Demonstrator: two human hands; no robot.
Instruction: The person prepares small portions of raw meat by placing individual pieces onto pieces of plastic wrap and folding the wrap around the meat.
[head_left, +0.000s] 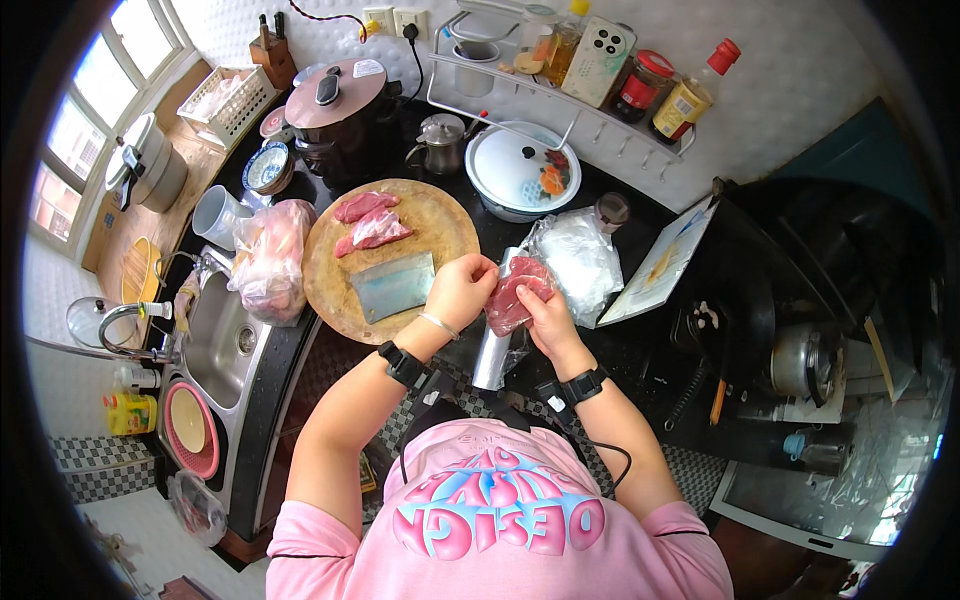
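Observation:
My right hand (550, 319) grips a slab of raw red meat (516, 298), its thumb on top. Close to the meat's left edge, my left hand (463, 289) has its fingers curled with thumb and fingertips together; whether it pinches anything is hard to tell. Under the meat lies a shiny roll of plastic wrap or foil (492, 358). To its right is a pile of clear plastic bags (576, 262). On the round wooden chopping board (442, 217) rest a cleaver (394, 285) and more raw meat (373, 231).
A bag of meat (270, 262) stands between the board and the steel sink (225, 330). Behind are a pressure cooker (334, 112), a steel pot (441, 142) and a lidded enamel bowl (517, 169). A leaning panel (660, 262) and a large wok (739, 300) are at right.

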